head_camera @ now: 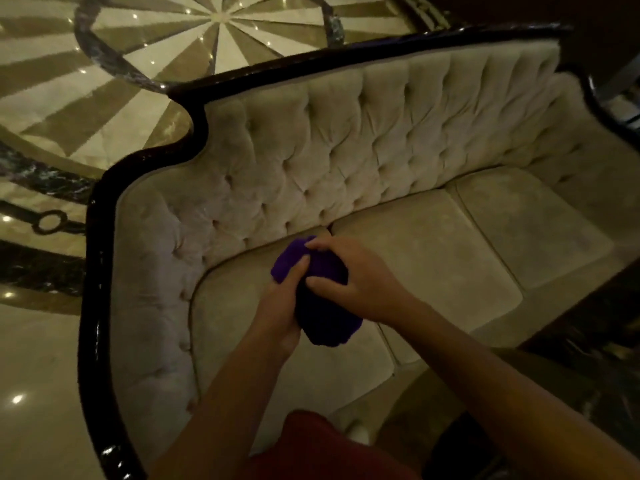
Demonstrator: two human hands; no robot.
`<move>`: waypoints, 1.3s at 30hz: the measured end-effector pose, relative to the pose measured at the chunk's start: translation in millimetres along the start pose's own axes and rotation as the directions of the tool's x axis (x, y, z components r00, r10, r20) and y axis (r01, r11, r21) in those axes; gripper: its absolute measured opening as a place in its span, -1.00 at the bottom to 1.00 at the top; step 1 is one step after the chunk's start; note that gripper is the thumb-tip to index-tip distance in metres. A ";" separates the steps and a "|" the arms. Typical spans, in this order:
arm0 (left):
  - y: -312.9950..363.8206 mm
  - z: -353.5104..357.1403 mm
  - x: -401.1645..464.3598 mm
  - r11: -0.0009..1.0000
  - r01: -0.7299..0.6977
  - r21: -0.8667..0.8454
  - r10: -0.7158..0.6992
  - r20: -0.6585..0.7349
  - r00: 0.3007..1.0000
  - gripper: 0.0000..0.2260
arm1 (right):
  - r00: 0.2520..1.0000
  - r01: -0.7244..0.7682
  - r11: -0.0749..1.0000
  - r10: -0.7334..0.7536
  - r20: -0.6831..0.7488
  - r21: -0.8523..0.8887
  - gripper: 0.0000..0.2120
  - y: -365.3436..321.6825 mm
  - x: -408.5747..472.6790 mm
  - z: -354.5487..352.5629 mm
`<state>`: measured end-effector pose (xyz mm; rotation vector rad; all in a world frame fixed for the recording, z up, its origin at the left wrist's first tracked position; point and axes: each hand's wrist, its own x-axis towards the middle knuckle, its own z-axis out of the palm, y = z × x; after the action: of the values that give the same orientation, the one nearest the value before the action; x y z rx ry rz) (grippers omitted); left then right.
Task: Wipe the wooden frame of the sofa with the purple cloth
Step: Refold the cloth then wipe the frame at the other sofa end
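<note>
Above the sofa (433, 258) seat, both hands, left hand (280, 306) and right hand (349, 275), bunch the soft, light purple cloth (322, 313), fingers (298, 268) closed on its folds, well apart from the glossy dark wooden frame (91, 271)

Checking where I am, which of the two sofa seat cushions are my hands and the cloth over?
The left beige seat cushion, beside the curved sofa arm; the right beige seat cushion lies bare.

Cloth (322, 306) is bunched between both hands over the sofa's left seat cushion (277, 341), frame (93, 271) curving round behind and left.
</note>
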<state>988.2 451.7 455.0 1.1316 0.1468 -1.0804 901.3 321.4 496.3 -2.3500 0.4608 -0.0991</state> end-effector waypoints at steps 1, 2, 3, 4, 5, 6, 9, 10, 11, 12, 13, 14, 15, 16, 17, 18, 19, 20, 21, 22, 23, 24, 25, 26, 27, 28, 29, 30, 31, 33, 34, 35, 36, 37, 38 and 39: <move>-5.1 8.7 -4.7 1.000 -0.011 0.023 0.011 -0.020 1.000 -0.63 | 1.000 -0.020 0.997 0.022 -0.022 0.070 -0.52 9.2 -13.0 -7.7; -10.0 17.4 -8.3 0.999 -0.030 0.041 0.032 -0.030 0.999 -0.64 | 0.997 -0.037 0.990 0.045 -0.057 0.134 -0.54 17.7 -25.0 -15.7; -15.1 26.4 -12.5 0.997 -0.054 0.057 0.057 -0.038 0.998 -0.62 | 0.992 -0.053 0.980 0.073 -0.101 0.194 -0.55 24.8 -36.6 -23.2; -19.5 34.9 -17.2 0.993 -0.086 0.077 0.089 -0.040 0.995 -0.60 | 0.982 -0.075 0.965 0.116 -0.151 0.251 -0.54 31.3 -47.1 -30.3; -24.0 44.2 -22.8 0.988 -0.122 0.091 0.126 -0.038 0.991 -0.58 | 0.967 -0.107 0.945 0.172 -0.190 0.309 -0.52 38.4 -57.3 -37.1; -29.0 53.8 -28.4 0.983 -0.157 0.098 0.161 -0.033 0.986 -0.56 | 0.951 -0.139 0.916 0.229 -0.207 0.376 -0.47 45.4 -67.9 -43.4; -47.6 84.9 -46.3 0.958 -0.251 0.139 0.256 -0.024 0.966 -0.51 | 0.933 -0.240 0.751 0.355 -0.069 0.615 -0.33 67.0 -102.3 -56.5; -55.3 95.5 -51.6 0.946 -0.284 0.157 0.290 -0.017 0.957 -0.53 | 0.934 -0.258 0.685 0.357 -0.004 0.681 -0.35 73.9 -115.5 -58.0; -62.6 106.4 -56.8 0.934 -0.312 0.175 0.318 -0.006 0.948 -0.59 | 0.937 -0.265 0.631 0.346 0.041 0.729 -0.38 79.9 -128.6 -57.9; -70.6 116.3 -61.0 0.921 -0.336 0.197 0.340 0.014 0.940 -0.66 | 0.940 -0.264 0.590 0.335 0.066 0.763 -0.40 85.3 -141.2 -57.0; -79.2 125.7 -64.9 0.910 -0.351 0.221 0.353 0.031 0.935 -0.70 | 0.940 -0.257 0.558 0.334 0.070 0.789 -0.42 90.3 -153.4 -55.6; -88.2 133.2 -68.2 0.902 -0.357 0.245 0.356 0.049 0.933 -0.71 | 0.935 -0.248 0.531 0.351 0.055 0.810 -0.42 94.7 -164.9 -54.5; -97.4 139.5 -71.6 0.898 -0.354 0.263 0.350 0.066 0.935 -0.68 | 0.923 -0.235 0.505 0.384 0.027 0.831 -0.40 98.9 -175.5 -54.4; -106.4 144.0 -73.9 0.897 -0.344 0.279 0.336 0.080 0.939 -0.64 | 0.906 -0.219 0.473 0.424 -0.003 0.854 -0.39 103.3 -185.2 -55.4; -114.7 147.4 -76.4 0.897 -0.331 0.292 0.318 0.092 0.944 -0.61 | 0.887 -0.201 0.443 0.461 -0.030 0.874 -0.37 108.1 -194.0 -57.2; -122.4 149.7 -78.1 0.897 -0.317 0.307 0.298 0.107 0.949 -0.59 | 0.870 -0.181 0.427 0.490 -0.059 0.886 -0.36 112.9 -202.7 -59.8; -129.7 151.6 -79.4 0.897 -0.301 0.325 0.275 0.125 0.953 -0.56 | 0.855 -0.161 0.429 0.511 -0.091 0.889 -0.36 117.5 -211.4 -62.9; -135.9 152.6 -80.2 0.895 -0.287 0.342 0.251 0.146 0.957 -0.53 | 0.842 -0.146 0.442 0.525 -0.123 0.885 -0.36 121.2 -218.9 -66.5; -141.0 153.5 -80.3 0.891 -0.276 0.360 0.230 0.167 0.959 -0.51 | 0.829 -0.138 0.460 0.538 -0.152 0.877 -0.36 124.3 -225.7 -70.3; -144.8 154.1 -79.7 0.883 -0.269 0.385 0.212 0.185 0.960 -0.49 | 0.813 -0.137 0.474 0.555 -0.174 0.870 -0.37 127.2 -232.0 -73.9; -147.3 154.1 -78.4 0.870 -0.268 0.415 0.200 0.199 0.959 -0.49 | 0.797 -0.130 0.473 0.573 -0.192 0.871 -0.39 130.1 -237.7 -76.9; -148.1 153.2 -76.3 0.852 -0.272 0.448 0.189 0.221 0.957 -0.48 | 0.782 -0.111 0.461 0.587 -0.209 0.880 -0.41 132.8 -242.9 -79.8; -147.1 152.3 -73.3 0.830 -0.279 0.483 0.174 0.252 0.952 -0.46 | 0.769 -0.085 0.445 0.599 -0.225 0.892 -0.42 134.9 -247.9 -83.4; -144.2 151.6 -69.4 0.805 -0.291 0.517 0.157 0.288 0.945 -0.43 | 0.755 -0.059 0.423 0.612 -0.237 0.904 -0.41 136.2 -252.7 -87.3; -140.2 151.7 -65.1 0.785 -0.308 0.538 0.142 0.327 0.934 -0.40 | 0.744 -0.037 0.396 0.624 -0.239 0.918 -0.40 136.9 -257.7 -91.2; -135.5 152.8 -59.8 0.773 -0.325 0.546 0.125 0.371 0.920 -0.38 | 0.735 -0.017 0.366 0.635 -0.237 0.930 -0.39 137.4 -262.3 -94.4; -130.7 155.6 -55.0 0.765 -0.332 0.551 0.091 0.418 0.904 -0.38 | 0.727 -0.005 0.341 0.646 -0.231 0.940 -0.38 137.5 -266.3 -96.6; -127.0 159.5 -50.6 0.758 -0.326 0.564 0.033 0.466 0.884 -0.38 | 0.719 -0.002 0.326 0.658 -0.225 0.945 -0.39 136.7 -269.7 -97.9; -125.0 164.7 -46.9 0.752 -0.316 0.579 -0.038 0.517 0.855 -0.37 | 0.712 0.001 0.322 0.665 -0.227 0.947 -0.42 135.0 -272.4 -98.7; -126.3 178.0 -42.3 0.741 -0.301 0.601 -0.177 0.607 0.775 -0.36 | 0.711 0.044 0.312 0.658 -0.250 0.949 -0.50 130.5 -276.5 -98.9; -129.3 185.2 -42.0 0.735 -0.293 0.611 -0.235 0.635 0.736 -0.37 | 0.709 0.077 0.295 0.655 -0.260 0.952 -0.52 127.5 -279.2 -98.3; -133.0 191.9 -42.9 0.731 -0.285 0.620 -0.282 0.655 0.701 -0.37 | 0.703 0.106 0.278 0.658 -0.270 0.955 -0.54 124.8 -282.7 -97.4; -137.2 197.9 -44.0 0.733 -0.274 0.623 -0.317 0.669 0.673 -0.38 | 0.689 0.133 0.268 0.667 -0.283 0.954 -0.56 122.4 -287.7 -96.6; -141.8 203.0 -45.5 0.738 -0.263 0.621 -0.341 0.680 0.649 -0.39 | 0.667 0.159 0.264 0.682 -0.300 0.951 -0.57 120.2 -294.2 -95.6; -146.5 207.1 -46.4 0.740 -0.260 0.621 -0.356 0.688 0.632 -0.40 | 0.635 0.181 0.262 0.705 -0.316 0.948 -0.59 118.6 -301.7 -94.4; -150.9 210.9 -46.8 0.735 -0.267 0.624 -0.364 0.694 0.621 -0.41 | 0.597 0.200 0.263 0.731 -0.330 0.944 -0.61 117.4 -309.7 -93.2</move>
<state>765.2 314.1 483.2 1.1649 -1.0422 -1.6775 558.6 291.9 503.5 -0.8101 0.9435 -0.9508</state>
